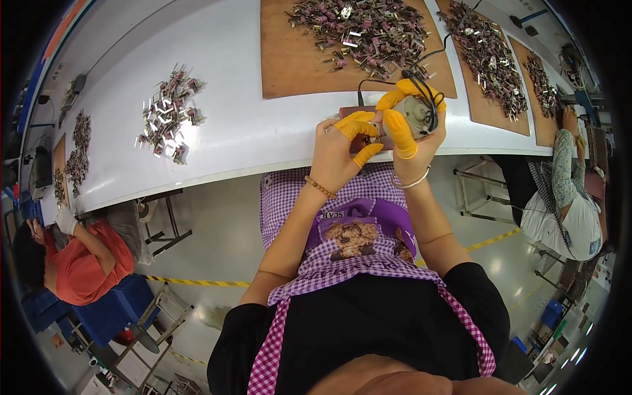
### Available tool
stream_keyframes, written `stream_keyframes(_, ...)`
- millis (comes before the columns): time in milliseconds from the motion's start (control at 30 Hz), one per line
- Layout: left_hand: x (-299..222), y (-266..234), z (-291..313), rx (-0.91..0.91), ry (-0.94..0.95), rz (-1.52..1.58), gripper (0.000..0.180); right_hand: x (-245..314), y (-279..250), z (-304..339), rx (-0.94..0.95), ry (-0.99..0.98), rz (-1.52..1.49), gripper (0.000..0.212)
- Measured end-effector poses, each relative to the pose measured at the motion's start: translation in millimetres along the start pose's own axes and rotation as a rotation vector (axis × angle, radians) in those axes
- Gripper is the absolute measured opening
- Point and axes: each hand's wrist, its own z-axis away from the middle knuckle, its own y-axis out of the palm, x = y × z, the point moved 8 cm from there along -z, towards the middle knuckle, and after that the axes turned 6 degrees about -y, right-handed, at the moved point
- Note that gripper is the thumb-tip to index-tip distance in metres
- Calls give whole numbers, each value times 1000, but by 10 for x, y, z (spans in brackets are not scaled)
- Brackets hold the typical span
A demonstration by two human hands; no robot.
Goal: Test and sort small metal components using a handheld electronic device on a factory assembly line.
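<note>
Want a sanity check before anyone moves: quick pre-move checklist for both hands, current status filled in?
1. Right hand has hold of the grey rounded device: ok, fingers wrapped around it.
2. Black cable clear of the device: not ok, it loops across it.
3. Finger covers worn: ok, yellow-orange ones show on both hands.
4. Wrists bare: not ok, beaded bracelet on the left, bangle on the right.
5. Left hand firmly gripping a small part: cannot tell, too little shows between its fingers.
6. Heap of metal parts away from the work spot: ok, it lies beyond both hands on a brown board.
</note>
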Motion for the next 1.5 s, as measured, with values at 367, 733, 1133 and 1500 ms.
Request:
stream_keyframes(367,-32,-25,10,-69,69,-6,35,88,99,57,113,-164,163,50)
stream_keyframes(733,3,-26,29,-58,54,84,30,127,68,99,28,-234,31,49)
stream_keyframes(1133,1231,-1844,53,-682,-414,-1039,29,149,-540,-4,-167,-64,-16,39)
stream_keyframes(1500,372,-344,-1046,-316,24,-756,30,171,-495,124,-162,-38,-9,36)
